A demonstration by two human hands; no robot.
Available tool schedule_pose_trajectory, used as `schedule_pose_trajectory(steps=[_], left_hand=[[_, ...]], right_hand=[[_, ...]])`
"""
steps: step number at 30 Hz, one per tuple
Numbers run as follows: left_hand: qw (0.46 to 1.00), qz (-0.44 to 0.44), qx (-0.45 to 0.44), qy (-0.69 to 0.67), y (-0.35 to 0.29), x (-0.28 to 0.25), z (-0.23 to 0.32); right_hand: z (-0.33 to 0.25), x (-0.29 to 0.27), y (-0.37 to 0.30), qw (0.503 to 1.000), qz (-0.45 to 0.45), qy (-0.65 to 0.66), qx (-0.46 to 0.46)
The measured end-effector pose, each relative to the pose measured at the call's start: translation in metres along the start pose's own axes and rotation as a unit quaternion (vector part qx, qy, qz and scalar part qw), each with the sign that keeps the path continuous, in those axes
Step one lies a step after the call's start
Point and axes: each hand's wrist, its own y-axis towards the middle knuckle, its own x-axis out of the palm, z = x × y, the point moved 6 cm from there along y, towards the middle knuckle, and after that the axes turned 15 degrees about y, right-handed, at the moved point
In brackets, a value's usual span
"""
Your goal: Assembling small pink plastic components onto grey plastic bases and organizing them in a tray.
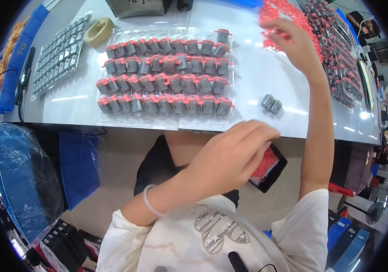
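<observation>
My left hand (230, 156) hovers over the table's front edge with its fingers curled together. Anything inside its grip is hidden. Farther off, my right hand (289, 43) reaches to the edge of a heap of small pink-red plastic pieces (289, 18); its thumb and fingers are apart, and no piece shows between them. Two or so bare grey block-like parts (271, 104) lie on the table between my two arms. Left of them, a clear plastic tray (166, 120) carries rows of similar grey parts topped with pink-red caps (178, 106).
A tilted tray of grey parts (60, 56) and a roll of tape (98, 31) are at the left. More capped parts (339, 68) stand stacked at the right. A dark box of red pieces (266, 167) sits below the table edge. Blue bins (26, 177) flank the left.
</observation>
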Motion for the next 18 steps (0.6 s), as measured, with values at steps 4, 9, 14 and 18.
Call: schedule_pose_trajectory(steps=[4,9,14,18], left_hand=[[0.972,0.055,0.091,0.21,0.029,0.025,0.0],[0.93,0.038,0.07,0.36,0.043,0.043,-0.003],[0.92,-0.026,0.039,0.39,0.051,0.048,-0.001],[0.924,-0.033,0.024,0.38,0.052,0.047,-0.003]], right_hand=[[0.027,-0.017,-0.041,0.995,0.059,-0.046,0.064],[0.019,-0.015,-0.05,0.985,0.121,-0.122,-0.012],[0.019,-0.01,-0.032,0.983,0.094,-0.151,-0.048],[0.041,-0.035,-0.021,0.979,0.129,-0.14,-0.065]])
